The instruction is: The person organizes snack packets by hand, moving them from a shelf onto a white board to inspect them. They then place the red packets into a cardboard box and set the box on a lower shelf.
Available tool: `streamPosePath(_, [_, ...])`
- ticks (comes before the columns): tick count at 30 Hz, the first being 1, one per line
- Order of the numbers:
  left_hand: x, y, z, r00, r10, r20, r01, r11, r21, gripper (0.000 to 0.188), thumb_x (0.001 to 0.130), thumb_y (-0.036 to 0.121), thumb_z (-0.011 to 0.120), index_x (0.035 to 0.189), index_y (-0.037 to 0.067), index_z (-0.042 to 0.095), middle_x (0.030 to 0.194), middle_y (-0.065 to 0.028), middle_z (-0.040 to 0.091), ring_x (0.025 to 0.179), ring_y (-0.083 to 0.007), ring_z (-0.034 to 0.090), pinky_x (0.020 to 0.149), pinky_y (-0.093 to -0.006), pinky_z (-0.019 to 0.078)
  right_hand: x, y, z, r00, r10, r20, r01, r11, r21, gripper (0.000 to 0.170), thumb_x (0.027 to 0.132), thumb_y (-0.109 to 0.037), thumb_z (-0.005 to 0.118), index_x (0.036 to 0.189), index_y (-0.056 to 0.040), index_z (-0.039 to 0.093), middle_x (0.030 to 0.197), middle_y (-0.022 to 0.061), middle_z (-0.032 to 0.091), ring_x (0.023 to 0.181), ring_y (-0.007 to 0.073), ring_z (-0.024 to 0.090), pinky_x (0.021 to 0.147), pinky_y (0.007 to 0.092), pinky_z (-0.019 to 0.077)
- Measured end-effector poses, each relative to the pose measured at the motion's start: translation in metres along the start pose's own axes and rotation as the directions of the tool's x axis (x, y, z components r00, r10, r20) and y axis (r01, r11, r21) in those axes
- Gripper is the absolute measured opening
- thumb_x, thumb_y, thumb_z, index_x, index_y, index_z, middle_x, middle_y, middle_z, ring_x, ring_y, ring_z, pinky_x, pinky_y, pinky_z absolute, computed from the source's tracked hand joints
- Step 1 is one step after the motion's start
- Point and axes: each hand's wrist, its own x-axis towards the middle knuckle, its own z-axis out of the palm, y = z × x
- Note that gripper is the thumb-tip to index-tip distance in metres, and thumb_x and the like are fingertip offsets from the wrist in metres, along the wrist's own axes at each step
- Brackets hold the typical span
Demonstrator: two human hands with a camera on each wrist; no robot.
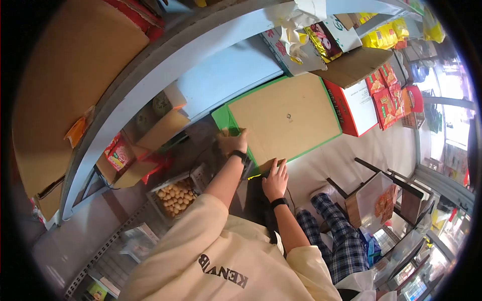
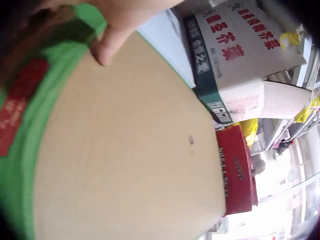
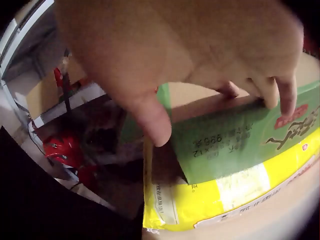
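A cardboard box [image 1: 286,118] with a plain brown face and green edges lies in front of the person. My left hand [image 1: 233,143] grips its left corner; in the left wrist view the thumb [image 2: 106,49] lies on the brown face by the green edge [image 2: 42,120]. My right hand [image 1: 275,180] rests on the near edge with fingers extended. The right wrist view shows its fingers at the top of a printed green flap [image 3: 220,142], the thumb hanging beside the flap's end. Below that flap, a yellow package [image 3: 235,192] shows.
Behind the box stands a pale blue shelf [image 1: 231,65]. Red-and-white cartons [image 1: 354,108] and red snack packs [image 1: 386,108] sit to its right. A crate of round tan items [image 1: 175,198] is at lower left. A person in plaid trousers [image 1: 346,246] and a wooden stool [image 1: 371,200] are at right.
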Motion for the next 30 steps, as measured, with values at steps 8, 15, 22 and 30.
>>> streamPosePath(8, [0.003,-0.064,-0.050,0.685,0.326,0.652,0.203,0.773,-0.601,0.033,0.082,0.022,0.062,0.107,0.002,0.056,0.103,-0.0076,0.058,0.096,-0.0218,0.055,0.082,-0.0366,0.0409,-0.002,0.062,0.058,0.873,0.140,0.467,-0.487,0.294,0.822,0.068,0.079,-0.024,0.056,0.136,-0.0020,0.025,0.128,0.0180,0.043,0.114,0.0291,0.045,0.095,0.0377,0.0362])
streamPosePath(15, [-0.036,-0.013,-0.136,0.367,0.478,0.798,0.462,0.650,-0.603,0.031,0.083,0.016,0.059,0.110,0.001,0.054,0.103,-0.0056,0.059,0.094,-0.0163,0.057,0.081,-0.0310,0.0457,-0.051,0.058,-0.016,0.845,-0.226,0.485,-0.530,-0.227,0.817,0.054,0.078,-0.021,0.057,0.127,-0.0035,0.040,0.118,0.0087,0.052,0.106,0.0219,0.052,0.086,0.0332,0.0417])
streamPosePath(22, [-0.051,0.012,-0.156,0.208,0.470,0.858,0.516,0.692,-0.504,0.029,0.087,0.016,0.056,0.112,0.003,0.053,0.109,-0.0056,0.057,0.100,-0.0166,0.055,0.085,-0.0328,0.0449,-0.071,0.051,-0.015,0.994,0.111,-0.020,-0.030,0.430,0.902,0.052,0.078,-0.012,0.060,0.124,0.0022,0.039,0.108,0.0103,0.057,0.091,0.0186,0.056,0.074,0.0299,0.0454])
streamPosePath(30, [-0.083,0.061,-0.185,-0.047,0.573,0.818,0.264,0.797,-0.543,0.032,0.089,0.020,0.055,0.116,0.003,0.051,0.112,-0.0053,0.056,0.100,-0.0144,0.056,0.085,-0.0304,0.0460,-0.054,0.068,-0.011,0.835,0.453,-0.312,0.211,0.259,0.942,0.016,0.083,-0.009,0.055,0.089,0.0055,0.058,0.078,0.0035,0.058,0.071,0.0100,0.051,0.062,0.0266,0.0431])
